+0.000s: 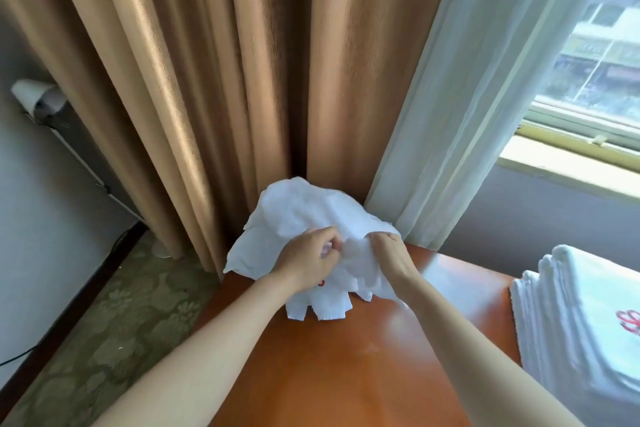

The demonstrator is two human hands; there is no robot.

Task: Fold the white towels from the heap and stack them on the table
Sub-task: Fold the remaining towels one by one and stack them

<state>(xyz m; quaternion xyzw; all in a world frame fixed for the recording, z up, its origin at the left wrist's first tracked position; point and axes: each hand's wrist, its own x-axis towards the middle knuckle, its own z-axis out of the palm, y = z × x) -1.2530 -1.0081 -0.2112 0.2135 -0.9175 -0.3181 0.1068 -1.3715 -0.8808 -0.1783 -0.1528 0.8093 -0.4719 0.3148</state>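
A heap of crumpled white towels (304, 215) lies at the far corner of the orange-brown wooden table (346, 357), against the curtain. My left hand (308, 263) pinches white cloth on the front of the heap with curled fingers. Close beside it, my right hand (391, 253) grips a fold of towel on the heap's right side. A stack of folded white towels (575, 319) with a red mark sits at the table's right edge.
Tan curtains (214, 80) hang right behind the heap, with a sheer white curtain (467, 97) and a window (595, 55) to the right. Patterned carpet (114, 322) lies left of the table. A floor lamp (41, 97) leans by the left wall.
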